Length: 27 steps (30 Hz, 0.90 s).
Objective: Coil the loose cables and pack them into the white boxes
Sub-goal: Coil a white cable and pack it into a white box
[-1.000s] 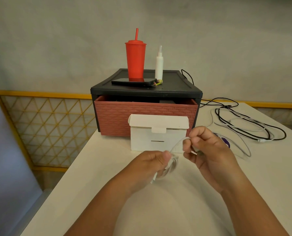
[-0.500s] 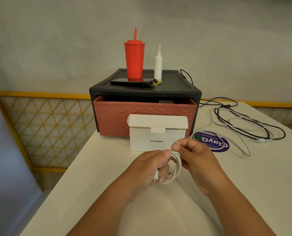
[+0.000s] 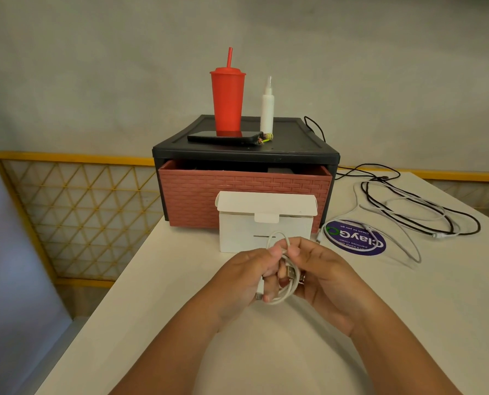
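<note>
While both hands meet over the near middle of the counter (image 3: 152, 323), a coiled white cable (image 3: 283, 276) is held between them: the left hand (image 3: 246, 283) is clamped on the coil's left side, thumb on top, and the right hand (image 3: 323, 280) pinches its upper right, fingers closed on the strands. A metal USB plug (image 3: 290, 271) shows inside the loop; a second connector end (image 3: 259, 295) hangs at the lower left.

White box (image 3: 266, 223): just beyond the hands, lid closed, tab tucked at the front, standing against the drawer unit (image 3: 246, 189) with its brick-pattern drawer front.

On the unit's black top: red tumbler (image 3: 227, 101) with straw, upright; white squeeze bottle (image 3: 267, 106), upright, to its right; black phone (image 3: 224, 137), lying flat in front of both.

Right of the box: round purple sticker (image 3: 354, 238) flat on the counter. Far right: loose black cable (image 3: 422, 203) and loose white cable (image 3: 402, 238), tangled together, uncoiled.
</note>
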{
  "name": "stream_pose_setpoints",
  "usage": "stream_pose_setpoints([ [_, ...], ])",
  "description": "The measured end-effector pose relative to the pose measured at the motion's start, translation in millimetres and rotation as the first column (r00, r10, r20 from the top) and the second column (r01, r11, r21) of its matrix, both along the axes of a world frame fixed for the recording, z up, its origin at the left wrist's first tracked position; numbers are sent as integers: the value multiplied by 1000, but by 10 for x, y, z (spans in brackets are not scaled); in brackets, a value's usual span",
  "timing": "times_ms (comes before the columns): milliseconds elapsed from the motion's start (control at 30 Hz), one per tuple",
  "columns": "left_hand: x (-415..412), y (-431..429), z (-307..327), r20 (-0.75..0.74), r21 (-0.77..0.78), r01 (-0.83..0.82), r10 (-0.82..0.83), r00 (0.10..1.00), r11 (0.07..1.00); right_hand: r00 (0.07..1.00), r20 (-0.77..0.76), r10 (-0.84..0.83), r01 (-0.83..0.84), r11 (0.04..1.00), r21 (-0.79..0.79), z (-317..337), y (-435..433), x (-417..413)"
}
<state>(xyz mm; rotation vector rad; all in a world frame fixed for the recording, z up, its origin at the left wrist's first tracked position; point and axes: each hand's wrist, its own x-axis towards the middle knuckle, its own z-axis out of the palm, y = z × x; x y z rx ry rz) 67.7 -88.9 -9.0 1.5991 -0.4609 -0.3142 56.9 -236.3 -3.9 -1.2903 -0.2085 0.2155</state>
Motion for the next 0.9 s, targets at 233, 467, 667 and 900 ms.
stream_pose_setpoints([
  [233, 16, 17, 7, 10, -13, -87, 87, 996, 996, 978, 204, 32, 10, 979, -205, 14, 108, -55],
  [467, 4, -17, -26, 69, 107, -182, 176, 982, 977, 899, 404, -169, 410, 647, -643, -27, 126, -47],
  [667, 32, -22, -21, 44, 73, -231, 229, 973, 970, 873, 451, -185, 447, 672, -591, -61, 129, -31],
  [900, 103, 10, -44, 19, 17, -239, 239, 971, 971, 953, 268, -141, 234, 904, -358, -71, 112, -4],
])
